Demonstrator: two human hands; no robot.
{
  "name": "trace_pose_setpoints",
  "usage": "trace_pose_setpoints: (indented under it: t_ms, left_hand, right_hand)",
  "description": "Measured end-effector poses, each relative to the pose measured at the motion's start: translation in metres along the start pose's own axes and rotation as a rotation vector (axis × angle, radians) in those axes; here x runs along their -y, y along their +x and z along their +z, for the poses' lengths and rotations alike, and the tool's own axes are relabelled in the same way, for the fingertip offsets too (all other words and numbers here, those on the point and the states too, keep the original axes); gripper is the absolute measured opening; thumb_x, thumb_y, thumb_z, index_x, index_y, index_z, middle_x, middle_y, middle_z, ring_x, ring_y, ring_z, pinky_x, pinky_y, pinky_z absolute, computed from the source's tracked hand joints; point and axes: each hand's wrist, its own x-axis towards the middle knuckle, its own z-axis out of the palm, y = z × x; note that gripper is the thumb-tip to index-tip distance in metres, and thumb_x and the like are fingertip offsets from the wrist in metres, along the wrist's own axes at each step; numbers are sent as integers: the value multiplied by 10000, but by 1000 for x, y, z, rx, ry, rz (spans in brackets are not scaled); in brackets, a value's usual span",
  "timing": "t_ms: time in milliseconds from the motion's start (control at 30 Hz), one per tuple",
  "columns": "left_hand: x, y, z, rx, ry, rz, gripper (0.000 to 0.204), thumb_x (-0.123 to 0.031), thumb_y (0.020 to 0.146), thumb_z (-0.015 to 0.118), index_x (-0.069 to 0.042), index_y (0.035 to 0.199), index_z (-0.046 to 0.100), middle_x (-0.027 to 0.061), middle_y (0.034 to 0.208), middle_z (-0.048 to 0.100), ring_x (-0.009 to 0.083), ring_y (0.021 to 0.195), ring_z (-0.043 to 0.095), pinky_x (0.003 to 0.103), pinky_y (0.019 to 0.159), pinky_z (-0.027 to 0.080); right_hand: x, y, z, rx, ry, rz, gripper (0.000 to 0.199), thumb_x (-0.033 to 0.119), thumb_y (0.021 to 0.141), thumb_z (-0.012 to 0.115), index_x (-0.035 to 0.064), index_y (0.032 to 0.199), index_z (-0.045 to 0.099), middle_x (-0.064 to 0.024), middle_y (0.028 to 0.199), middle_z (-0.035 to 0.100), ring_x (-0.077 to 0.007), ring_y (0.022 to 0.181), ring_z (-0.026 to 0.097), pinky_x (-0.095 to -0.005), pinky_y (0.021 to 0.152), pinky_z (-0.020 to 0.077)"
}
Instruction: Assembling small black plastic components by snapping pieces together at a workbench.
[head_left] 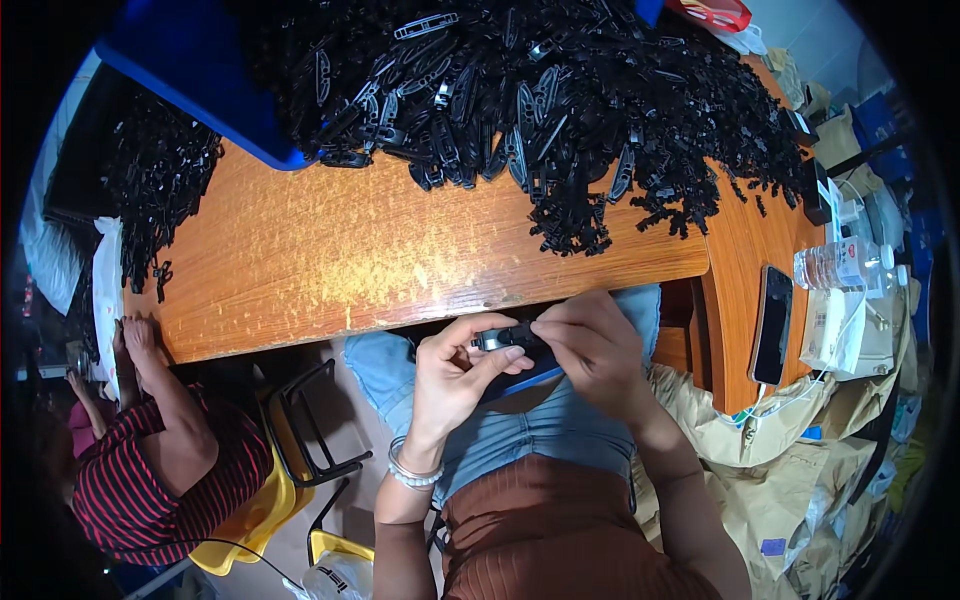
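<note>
My left hand (452, 370) holds a small black plastic part (520, 340) between thumb and fingers, above my lap and just off the table's front edge. A shiny silver piece shows at the part's left end. From the right, my right hand (600, 350) pinches at the part's other end, its fingertips partly hiding it. Beyond my hands, a large heap of black plastic pieces (440, 140) covers the far side of the wooden table (330, 240). Many of these are long, oval and slotted, and a few show silvery bits.
A blue bin (200, 80) tilts at the back left beside another black heap (150, 190). A phone (771, 325) with a cable and a clear bottle (840, 266) are on the right. Brown paper (740, 490) lies below. A person in stripes (160, 470) works at left, near yellow chairs (250, 510).
</note>
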Motion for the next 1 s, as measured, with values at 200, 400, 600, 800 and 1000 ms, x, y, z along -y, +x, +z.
trace_pose_setpoints:
  t_ms: [200, 400, 600, 800, 1000]
  left_hand:
    - [10, 2, -1, 11, -18, 24, 246, 69, 803, 641, 70, 1040, 576, 117, 902, 650, 151, 758, 669, 209, 663, 544]
    - [7, 2, 4, 7, -87, -115, 228, 77, 793, 640, 72, 1014, 582, 124, 829, 653, 163, 752, 665, 238, 680, 549]
    - [11, 3, 3, -16, 72, -33, 199, 75, 785, 643, 44, 979, 610, 81, 882, 646, 101, 654, 614, 190, 601, 505]
    - [0, 9, 1, 92, 291, 52, 196, 51, 787, 633, 27, 982, 630, 58, 766, 665, 88, 591, 599, 213, 560, 490]
    - [-15, 116, -50, -158, 790, 292, 218, -127, 898, 524, -22, 1070, 606, 155, 699, 633, 221, 610, 626, 329, 586, 486]
  right_hand:
    - [-1, -10, 3, 4, -147, -96, 328, -90, 620, 665, 22, 928, 655, -81, 891, 608, -254, 767, 557, -329, 638, 473]
    - [-8, -20, -4, 40, -217, -161, 325, -52, 641, 670, 25, 956, 658, -83, 909, 608, -259, 768, 554, -332, 646, 472]
    - [-8, -15, -6, 138, 131, 283, 322, -12, 706, 677, 1, 1025, 632, -57, 869, 580, -177, 772, 550, -290, 685, 449]
    - [-19, -32, 3, 138, 563, 701, 260, 98, 762, 682, 6, 1002, 642, -59, 751, 563, -104, 655, 510, -231, 617, 413]
    - [-25, -47, -1, 302, 458, 765, 262, 20, 861, 538, -73, 1103, 569, -100, 788, 643, -100, 583, 577, -220, 591, 452]
